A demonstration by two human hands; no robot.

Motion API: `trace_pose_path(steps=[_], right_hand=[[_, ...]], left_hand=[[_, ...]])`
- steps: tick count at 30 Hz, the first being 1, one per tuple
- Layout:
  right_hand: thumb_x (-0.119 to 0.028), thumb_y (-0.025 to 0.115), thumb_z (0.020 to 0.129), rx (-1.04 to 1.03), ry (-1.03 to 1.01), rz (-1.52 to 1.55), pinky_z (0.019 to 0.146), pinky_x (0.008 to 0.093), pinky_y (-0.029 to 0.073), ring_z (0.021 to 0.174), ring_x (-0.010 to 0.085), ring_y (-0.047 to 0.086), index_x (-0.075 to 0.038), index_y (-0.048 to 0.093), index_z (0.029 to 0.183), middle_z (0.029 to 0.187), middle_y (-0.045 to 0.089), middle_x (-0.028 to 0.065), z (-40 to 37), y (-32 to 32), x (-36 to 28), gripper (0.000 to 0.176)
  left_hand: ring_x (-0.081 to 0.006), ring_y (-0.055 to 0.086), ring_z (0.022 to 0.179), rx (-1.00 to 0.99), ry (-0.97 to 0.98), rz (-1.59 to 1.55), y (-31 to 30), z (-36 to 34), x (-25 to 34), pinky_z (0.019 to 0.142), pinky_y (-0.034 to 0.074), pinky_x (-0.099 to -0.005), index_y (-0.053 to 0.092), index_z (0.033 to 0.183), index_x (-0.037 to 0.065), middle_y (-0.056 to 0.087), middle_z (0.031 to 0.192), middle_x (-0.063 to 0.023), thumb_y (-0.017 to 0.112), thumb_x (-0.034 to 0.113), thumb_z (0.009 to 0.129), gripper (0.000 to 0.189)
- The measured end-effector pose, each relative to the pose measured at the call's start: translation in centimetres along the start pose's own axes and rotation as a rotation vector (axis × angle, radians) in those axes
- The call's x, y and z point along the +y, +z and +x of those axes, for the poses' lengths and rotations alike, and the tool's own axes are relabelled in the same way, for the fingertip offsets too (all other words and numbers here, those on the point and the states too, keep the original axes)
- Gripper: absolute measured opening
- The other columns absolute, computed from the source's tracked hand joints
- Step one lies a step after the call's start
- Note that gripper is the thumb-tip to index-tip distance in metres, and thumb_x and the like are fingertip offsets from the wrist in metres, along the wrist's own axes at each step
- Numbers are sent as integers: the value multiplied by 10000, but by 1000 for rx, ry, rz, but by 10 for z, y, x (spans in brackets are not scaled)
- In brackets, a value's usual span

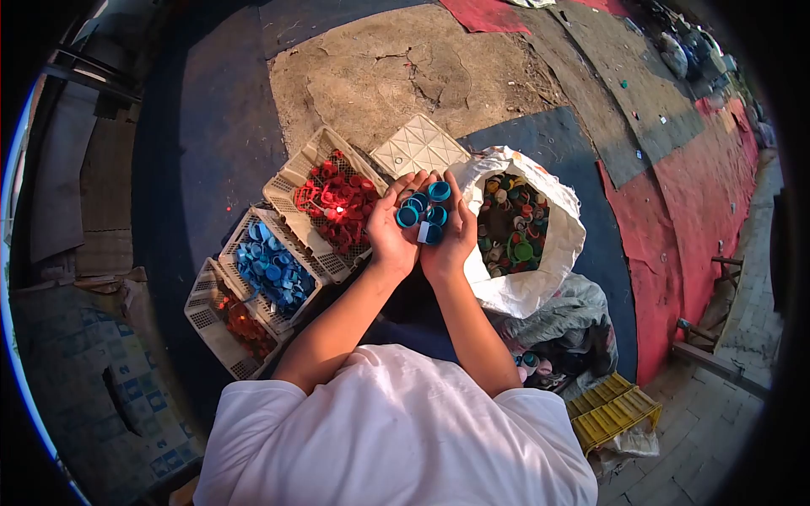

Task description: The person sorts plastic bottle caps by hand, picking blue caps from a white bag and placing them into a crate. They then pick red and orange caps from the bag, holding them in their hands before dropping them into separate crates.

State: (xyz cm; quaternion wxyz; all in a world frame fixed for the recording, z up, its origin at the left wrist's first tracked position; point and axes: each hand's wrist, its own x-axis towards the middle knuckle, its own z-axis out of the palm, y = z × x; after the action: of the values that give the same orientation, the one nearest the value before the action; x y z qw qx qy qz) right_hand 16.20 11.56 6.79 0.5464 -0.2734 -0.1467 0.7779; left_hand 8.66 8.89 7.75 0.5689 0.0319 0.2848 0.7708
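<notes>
My left hand (390, 239) and my right hand (451, 244) are cupped side by side, palms up. Several blue bottle caps (407, 217) lie in the bowl they form, along with a small white piece (423, 232). Right of my hands stands a white sack (561, 232), its mouth rolled back. Mixed caps (523, 250) in green, red, white and dark colours fill it. To the left is a crate (291, 173) with red caps (339, 207). A second crate (232, 244) bears blue caps (274, 270), and a third crate (202, 308) has orange-red pieces (245, 325).
Beyond my hands a cream plastic crate (419, 145) shows its ribbed side. A grey bag (574, 308) and a yellow crate (614, 411) sit at my right. Dark blue mats (211, 118) and red mats (650, 261) cover parts of the ground.
</notes>
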Motion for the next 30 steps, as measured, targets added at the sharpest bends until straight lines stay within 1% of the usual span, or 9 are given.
trace_pose_path(steps=[7, 11, 13, 14, 18, 22, 25, 29, 30], right_hand=[[-427, 422, 962, -115, 102, -80, 1180, 414, 324, 1426, 277, 413, -26, 278, 1592, 1581, 384, 155, -32, 23, 54, 761], [-428, 430, 952, -157, 180, -86, 1203, 430, 290, 1452, 286, 387, -52, 226, 1613, 1595, 372, 150, -57, 48, 93, 787], [-429, 431, 951, -153, 231, -78, 1204, 438, 289, 1454, 289, 383, -62, 204, 1620, 1592, 379, 151, -72, 65, 123, 796], [-460, 443, 954, -180, 262, -81, 1200, 453, 303, 1431, 310, 405, -76, 290, 1593, 1572, 403, 135, -78, 65, 144, 761], [-398, 415, 962, -229, 416, -117, 1151, 436, 385, 1332, 288, 517, -101, 288, 1593, 1505, 474, 130, -121, 96, 216, 709], [-348, 394, 995, -127, 577, -65, 1146, 428, 392, 1330, 269, 517, -79, 332, 1566, 1451, 527, 119, -156, 108, 294, 634], [-319, 377, 1024, -195, 600, -157, 1138, 423, 399, 1326, 262, 518, -57, 345, 1552, 1427, 540, 117, -181, 115, 341, 590], [-303, 386, 1055, -175, 678, -221, 1094, 379, 437, 1257, 243, 567, -40, 371, 1532, 1360, 583, 110, -202, 111, 394, 545], [-300, 401, 1057, -131, 711, -210, 1062, 363, 454, 1209, 240, 592, -44, 433, 1480, 1310, 604, 99, -206, 108, 405, 495]], left_hand=[[-309, 536, 1336, 33, 93, -53, -45, -27, 50, 1154, 407, -438, 560, 1298, -8, 592, 1372, -180, 476, 301, 965, 461], [-291, 511, 1364, 52, 110, -98, -79, -52, 93, 1160, 399, -430, 524, 1382, -2, 537, 1450, -170, 475, 299, 969, 513], [-288, 473, 1398, -30, 150, -65, -97, -71, 124, 1189, 355, -439, 507, 1411, -5, 504, 1500, -165, 472, 319, 978, 541], [-291, 466, 1404, -9, 178, -54, -111, -80, 139, 1199, 337, -443, 498, 1420, -7, 495, 1506, -168, 462, 314, 986, 541], [-284, 463, 1403, 29, 299, -102, -176, -123, 195, 1206, 318, -430, 494, 1404, -21, 521, 1473, -180, 449, 288, 1009, 504], [-280, 469, 1394, 111, 381, -160, -232, -165, 241, 1207, 311, -422, 499, 1379, -27, 539, 1452, -183, 448, 285, 1014, 483], [-273, 484, 1375, 174, 435, -127, -272, -192, 265, 1197, 322, -419, 524, 1358, -7, 553, 1432, -162, 448, 311, 1015, 474], [-269, 505, 1349, 271, 467, -132, -315, -220, 289, 1187, 334, -424, 545, 1345, 0, 570, 1413, -146, 431, 304, 1027, 454], [-268, 507, 1347, 297, 468, -134, -329, -223, 289, 1185, 336, -424, 544, 1344, -1, 571, 1412, -144, 431, 300, 1027, 451]])
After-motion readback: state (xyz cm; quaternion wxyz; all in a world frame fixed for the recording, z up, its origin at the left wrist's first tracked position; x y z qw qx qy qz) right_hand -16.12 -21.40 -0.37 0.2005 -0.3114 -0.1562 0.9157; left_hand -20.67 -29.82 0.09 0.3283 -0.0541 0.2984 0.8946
